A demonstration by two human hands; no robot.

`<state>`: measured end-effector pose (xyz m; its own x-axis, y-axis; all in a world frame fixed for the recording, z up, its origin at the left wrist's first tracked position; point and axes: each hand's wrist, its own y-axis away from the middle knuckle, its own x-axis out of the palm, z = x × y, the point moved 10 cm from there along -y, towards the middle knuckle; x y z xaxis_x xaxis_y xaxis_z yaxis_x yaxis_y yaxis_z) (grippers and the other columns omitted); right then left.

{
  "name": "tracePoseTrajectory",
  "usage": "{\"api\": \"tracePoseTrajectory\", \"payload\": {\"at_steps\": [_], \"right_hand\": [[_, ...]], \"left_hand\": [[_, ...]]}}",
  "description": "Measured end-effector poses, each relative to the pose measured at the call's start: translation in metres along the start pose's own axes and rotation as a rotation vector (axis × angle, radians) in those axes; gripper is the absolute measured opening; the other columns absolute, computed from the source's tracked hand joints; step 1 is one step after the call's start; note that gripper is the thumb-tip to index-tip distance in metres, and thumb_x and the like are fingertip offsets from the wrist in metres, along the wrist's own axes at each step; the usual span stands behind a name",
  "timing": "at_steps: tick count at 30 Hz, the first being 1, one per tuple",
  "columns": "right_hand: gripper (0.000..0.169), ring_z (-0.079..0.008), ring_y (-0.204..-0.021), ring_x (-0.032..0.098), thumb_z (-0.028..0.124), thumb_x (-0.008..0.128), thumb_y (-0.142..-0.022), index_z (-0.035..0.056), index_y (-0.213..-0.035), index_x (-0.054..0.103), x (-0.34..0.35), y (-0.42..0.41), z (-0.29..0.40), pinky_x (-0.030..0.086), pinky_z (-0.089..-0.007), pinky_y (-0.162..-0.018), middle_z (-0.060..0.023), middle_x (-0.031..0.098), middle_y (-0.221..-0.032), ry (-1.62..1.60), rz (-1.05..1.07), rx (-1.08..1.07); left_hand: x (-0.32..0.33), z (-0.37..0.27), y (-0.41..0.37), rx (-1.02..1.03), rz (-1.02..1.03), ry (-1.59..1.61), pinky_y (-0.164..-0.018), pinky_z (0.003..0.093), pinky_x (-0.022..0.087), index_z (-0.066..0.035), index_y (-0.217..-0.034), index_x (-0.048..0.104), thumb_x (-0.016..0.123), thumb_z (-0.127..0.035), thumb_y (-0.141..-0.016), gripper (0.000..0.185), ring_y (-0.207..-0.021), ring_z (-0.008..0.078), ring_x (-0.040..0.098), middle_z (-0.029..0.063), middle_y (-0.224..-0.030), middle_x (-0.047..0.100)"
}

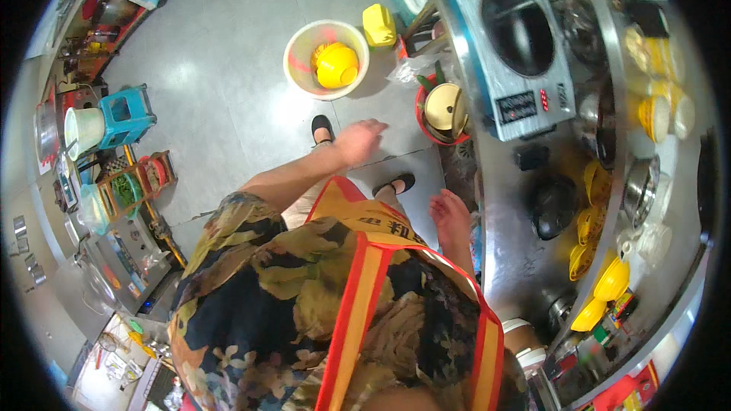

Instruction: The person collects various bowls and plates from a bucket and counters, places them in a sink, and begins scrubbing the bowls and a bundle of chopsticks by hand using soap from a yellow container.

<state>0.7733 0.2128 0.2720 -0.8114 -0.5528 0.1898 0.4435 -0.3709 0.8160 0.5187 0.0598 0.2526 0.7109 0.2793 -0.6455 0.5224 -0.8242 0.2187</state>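
Observation:
My left hand reaches forward over the grey floor, slightly blurred, with loosely extended fingers and nothing in it. My right hand hangs beside the steel counter, its fingers a little bent and apart, also empty. Ahead on the floor stands a round pale plastic tub with yellow bowls inside. Touching neither hand, a yellow plastic jug stands right of the tub. A red basin holding a round cream-coloured board or lid sits near the counter, beyond my right hand.
The steel counter along the right carries an induction cooker with a lit display, a black bag and yellow bowls. At left are a blue plastic stool, a white bucket and a rack holding basins of food.

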Motion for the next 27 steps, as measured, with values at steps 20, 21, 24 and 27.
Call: {"api": "tracePoseTrajectory", "payload": {"at_steps": [20, 21, 24, 27], "right_hand": [[0.031, -0.0349, -0.092, 0.066, 0.018, 0.06, -0.088, 0.0011, -0.114, 0.058, 0.305, -0.511, -0.2, 0.052, -0.0413, -0.083, -0.0198, 0.068, -0.1, 1.152, 0.193, -0.314], [0.035, -0.0354, -0.095, 0.065, 0.019, 0.06, -0.088, 0.0005, -0.117, 0.057, 0.298, -0.525, -0.21, 0.051, -0.0413, -0.085, -0.0204, 0.068, -0.104, 1.1, 0.169, -0.298], [0.046, -0.0361, -0.103, 0.063, 0.022, 0.061, -0.087, -0.001, -0.126, 0.053, 0.264, -0.549, -0.25, 0.049, -0.0413, -0.09, -0.0219, 0.066, -0.112, 1.016, 0.075, -0.163], [0.055, -0.0282, -0.103, 0.06, 0.022, 0.061, -0.088, -0.001, -0.135, 0.043, 0.236, -0.555, -0.281, 0.052, -0.0372, -0.083, -0.0178, 0.06, -0.117, 0.962, 0.01, 0.005]], "left_hand": [[0.153, 0.435, -0.084, -0.382, 0.209, 0.021, -0.091, 0.0409, 0.049, -0.008, -0.118, 0.063, 0.051, -0.008, -0.081, 0.039, -0.104, 0.0299, 0.063, 0.0126, -0.109, 0.066], [0.15, 0.433, -0.079, -0.348, 0.166, 0.033, -0.09, 0.0406, 0.05, -0.009, -0.118, 0.063, 0.051, -0.009, -0.081, 0.039, -0.103, 0.0301, 0.063, 0.0125, -0.107, 0.066], [0.156, 0.43, -0.063, -0.395, 0.381, 0.003, -0.09, 0.0415, 0.05, -0.008, -0.117, 0.064, 0.055, -0.013, -0.08, 0.039, -0.1, 0.03, 0.063, 0.012, -0.103, 0.066], [0.16, 0.436, -0.055, -0.423, 0.549, 0.019, -0.09, 0.0417, 0.05, -0.008, -0.116, 0.065, 0.059, -0.018, -0.081, 0.037, -0.099, 0.0304, 0.064, 0.0119, -0.102, 0.066]]}}
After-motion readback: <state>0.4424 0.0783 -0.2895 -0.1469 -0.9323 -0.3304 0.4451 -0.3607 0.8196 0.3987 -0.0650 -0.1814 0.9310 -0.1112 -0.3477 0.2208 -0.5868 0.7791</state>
